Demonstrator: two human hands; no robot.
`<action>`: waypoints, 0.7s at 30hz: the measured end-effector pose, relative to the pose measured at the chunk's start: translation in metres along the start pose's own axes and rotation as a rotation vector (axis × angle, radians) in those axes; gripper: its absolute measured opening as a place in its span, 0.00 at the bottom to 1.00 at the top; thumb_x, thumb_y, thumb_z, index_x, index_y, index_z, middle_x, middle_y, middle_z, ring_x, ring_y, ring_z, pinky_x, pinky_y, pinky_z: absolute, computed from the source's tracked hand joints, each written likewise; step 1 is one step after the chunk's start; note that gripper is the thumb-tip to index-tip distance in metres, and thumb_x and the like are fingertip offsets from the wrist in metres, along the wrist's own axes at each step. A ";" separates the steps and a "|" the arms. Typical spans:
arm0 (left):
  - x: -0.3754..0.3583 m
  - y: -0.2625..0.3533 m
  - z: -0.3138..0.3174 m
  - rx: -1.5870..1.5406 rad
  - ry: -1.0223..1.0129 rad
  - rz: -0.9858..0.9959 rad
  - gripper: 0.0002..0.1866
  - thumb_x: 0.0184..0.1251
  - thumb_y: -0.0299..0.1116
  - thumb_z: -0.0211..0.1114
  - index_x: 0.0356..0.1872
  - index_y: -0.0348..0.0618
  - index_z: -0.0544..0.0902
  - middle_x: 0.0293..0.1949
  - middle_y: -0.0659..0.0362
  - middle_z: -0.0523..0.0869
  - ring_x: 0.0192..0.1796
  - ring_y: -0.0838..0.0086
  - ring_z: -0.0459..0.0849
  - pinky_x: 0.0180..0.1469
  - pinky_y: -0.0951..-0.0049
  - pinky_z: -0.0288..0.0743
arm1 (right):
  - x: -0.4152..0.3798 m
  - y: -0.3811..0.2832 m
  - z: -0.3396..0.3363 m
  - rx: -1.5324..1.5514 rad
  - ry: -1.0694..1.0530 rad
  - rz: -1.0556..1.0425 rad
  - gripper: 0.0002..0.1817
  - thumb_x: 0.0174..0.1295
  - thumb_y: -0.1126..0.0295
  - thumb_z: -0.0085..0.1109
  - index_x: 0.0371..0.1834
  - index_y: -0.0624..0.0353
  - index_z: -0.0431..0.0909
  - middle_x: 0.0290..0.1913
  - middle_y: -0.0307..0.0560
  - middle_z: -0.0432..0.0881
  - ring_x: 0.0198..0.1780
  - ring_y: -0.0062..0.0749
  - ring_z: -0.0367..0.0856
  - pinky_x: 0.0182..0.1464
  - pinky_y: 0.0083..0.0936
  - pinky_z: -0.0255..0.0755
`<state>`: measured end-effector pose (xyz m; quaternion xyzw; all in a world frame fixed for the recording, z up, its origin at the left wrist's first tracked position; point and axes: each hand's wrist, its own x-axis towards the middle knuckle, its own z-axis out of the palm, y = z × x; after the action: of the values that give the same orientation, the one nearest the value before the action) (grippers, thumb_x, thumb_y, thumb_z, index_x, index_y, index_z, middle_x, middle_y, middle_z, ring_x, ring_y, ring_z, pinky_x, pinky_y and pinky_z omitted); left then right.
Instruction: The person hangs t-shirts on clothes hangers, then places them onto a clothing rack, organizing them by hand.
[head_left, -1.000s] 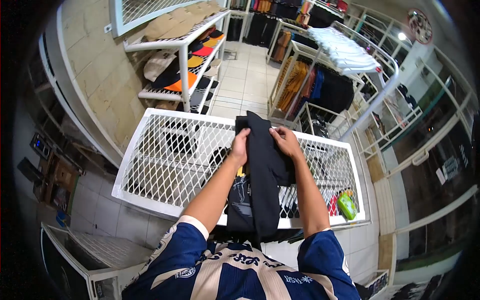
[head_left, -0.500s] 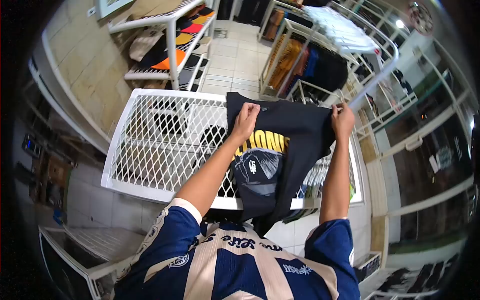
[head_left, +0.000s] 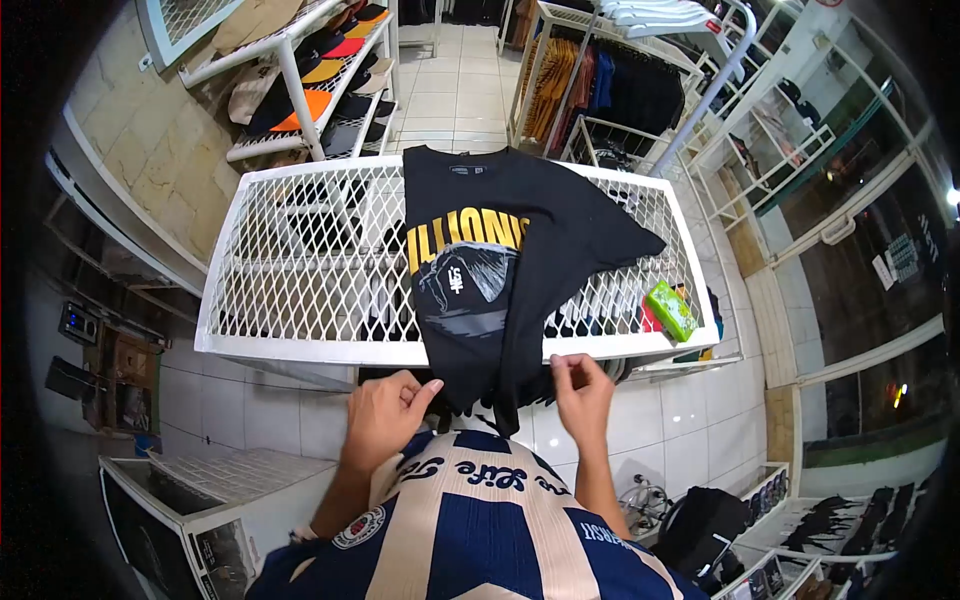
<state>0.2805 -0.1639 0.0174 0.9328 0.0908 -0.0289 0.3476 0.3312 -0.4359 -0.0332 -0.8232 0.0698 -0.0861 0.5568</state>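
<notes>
A black T-shirt with yellow lettering and a grey graphic lies on the white mesh table. One side is folded inward, and its lower end hangs over the front edge. My left hand is just left of that hanging end, fingers loosely curled, its thumb tip right at the cloth's edge. To the right of the hanging cloth, at the table's front rim, my right hand has bent fingers slightly apart. No cloth shows between the fingers of either hand.
A green packet lies at the table's right end. Caps fill the shelf rack behind on the left. Clothes hang on a rack at the back, with white hangers nearby. A black bag stands low on the right.
Both hands have let go of the shirt's upper part and come back toward my body, to its lower end. The shirt now lies spread on the mesh, and the green packet shows.
</notes>
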 end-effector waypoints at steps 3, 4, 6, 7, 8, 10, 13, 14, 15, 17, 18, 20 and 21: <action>-0.013 -0.008 0.045 -0.177 0.163 -0.038 0.20 0.70 0.48 0.71 0.44 0.38 0.88 0.32 0.51 0.92 0.33 0.62 0.91 0.39 0.64 0.82 | -0.015 0.012 0.012 0.119 -0.054 -0.066 0.11 0.68 0.67 0.72 0.40 0.66 0.85 0.32 0.39 0.86 0.33 0.16 0.80 0.38 0.18 0.74; -0.011 -0.006 0.056 -0.295 0.183 -0.010 0.19 0.72 0.45 0.70 0.46 0.36 0.86 0.35 0.50 0.90 0.33 0.61 0.90 0.38 0.61 0.80 | -0.015 0.012 0.013 0.094 -0.067 -0.090 0.13 0.66 0.66 0.73 0.41 0.67 0.85 0.34 0.44 0.88 0.35 0.19 0.83 0.40 0.20 0.77; -0.009 -0.007 0.076 -0.218 0.294 0.065 0.17 0.73 0.42 0.69 0.42 0.34 0.84 0.34 0.49 0.87 0.31 0.58 0.87 0.36 0.60 0.77 | -0.015 0.010 0.018 0.156 -0.106 -0.077 0.14 0.65 0.66 0.75 0.39 0.67 0.85 0.32 0.40 0.87 0.34 0.18 0.80 0.40 0.19 0.75; -0.002 -0.009 0.087 -0.252 0.335 0.068 0.16 0.74 0.41 0.69 0.41 0.34 0.83 0.33 0.48 0.85 0.30 0.57 0.85 0.36 0.60 0.75 | -0.009 0.019 0.022 0.253 -0.118 -0.031 0.13 0.66 0.66 0.75 0.38 0.66 0.85 0.32 0.38 0.85 0.33 0.16 0.78 0.39 0.18 0.73; -0.001 -0.009 0.093 -0.281 0.368 0.069 0.16 0.74 0.40 0.68 0.39 0.33 0.81 0.32 0.48 0.83 0.29 0.56 0.83 0.36 0.60 0.74 | -0.007 0.030 0.025 0.350 -0.129 0.026 0.13 0.66 0.66 0.75 0.37 0.65 0.85 0.31 0.35 0.84 0.32 0.14 0.76 0.38 0.17 0.71; -0.003 -0.002 0.087 -0.335 0.371 0.043 0.16 0.76 0.39 0.67 0.37 0.33 0.79 0.29 0.49 0.82 0.28 0.60 0.82 0.37 0.62 0.74 | -0.002 0.038 0.027 0.441 -0.118 0.035 0.12 0.68 0.66 0.73 0.37 0.65 0.86 0.30 0.33 0.82 0.32 0.12 0.74 0.36 0.15 0.68; -0.007 -0.004 0.078 -0.470 0.466 0.077 0.16 0.79 0.39 0.64 0.37 0.34 0.79 0.23 0.54 0.78 0.26 0.73 0.78 0.35 0.67 0.73 | -0.002 0.030 0.012 0.379 -0.011 -0.115 0.12 0.69 0.66 0.71 0.39 0.67 0.88 0.29 0.35 0.84 0.32 0.14 0.76 0.37 0.17 0.70; -0.011 -0.001 0.073 -0.467 0.469 0.074 0.15 0.80 0.38 0.63 0.36 0.35 0.79 0.22 0.61 0.75 0.26 0.79 0.72 0.32 0.72 0.68 | 0.000 0.032 0.008 0.382 0.019 -0.112 0.13 0.70 0.65 0.70 0.39 0.67 0.87 0.30 0.35 0.85 0.33 0.15 0.77 0.38 0.18 0.71; -0.012 -0.005 0.072 -0.524 0.449 0.074 0.15 0.81 0.37 0.62 0.35 0.36 0.78 0.22 0.65 0.73 0.26 0.82 0.69 0.31 0.74 0.65 | 0.004 0.039 0.004 0.363 0.022 -0.104 0.13 0.70 0.65 0.70 0.38 0.67 0.87 0.30 0.36 0.86 0.33 0.15 0.78 0.38 0.18 0.72; -0.015 -0.003 0.070 -0.636 0.420 0.058 0.15 0.83 0.35 0.60 0.33 0.39 0.76 0.23 0.71 0.68 0.27 0.88 0.62 0.28 0.78 0.55 | 0.013 0.043 0.004 0.359 0.001 -0.115 0.13 0.71 0.65 0.68 0.37 0.66 0.85 0.29 0.36 0.85 0.32 0.15 0.77 0.37 0.18 0.72; -0.014 -0.007 0.071 -0.668 0.391 0.041 0.14 0.83 0.35 0.60 0.34 0.40 0.76 0.23 0.72 0.67 0.27 0.89 0.60 0.28 0.78 0.53 | 0.015 0.034 0.005 0.312 -0.064 -0.100 0.13 0.72 0.64 0.67 0.39 0.67 0.85 0.26 0.37 0.83 0.30 0.15 0.76 0.37 0.18 0.72; -0.011 -0.015 0.078 -0.707 0.376 0.091 0.13 0.83 0.35 0.60 0.35 0.41 0.76 0.23 0.73 0.67 0.26 0.89 0.59 0.27 0.78 0.51 | 0.013 0.016 0.011 0.227 -0.076 -0.058 0.15 0.70 0.61 0.68 0.40 0.66 0.86 0.25 0.39 0.85 0.28 0.17 0.79 0.37 0.19 0.73; -0.009 -0.017 0.080 -0.702 0.370 0.101 0.13 0.83 0.35 0.60 0.35 0.41 0.76 0.23 0.73 0.67 0.26 0.89 0.59 0.27 0.78 0.51 | 0.009 -0.006 0.007 0.085 -0.070 -0.069 0.21 0.69 0.53 0.68 0.41 0.64 0.87 0.26 0.45 0.87 0.28 0.27 0.85 0.38 0.25 0.76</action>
<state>0.2688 -0.2054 -0.0530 0.7502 0.1101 0.1896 0.6238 0.3411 -0.4295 -0.0298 -0.8034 0.0183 -0.0792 0.5899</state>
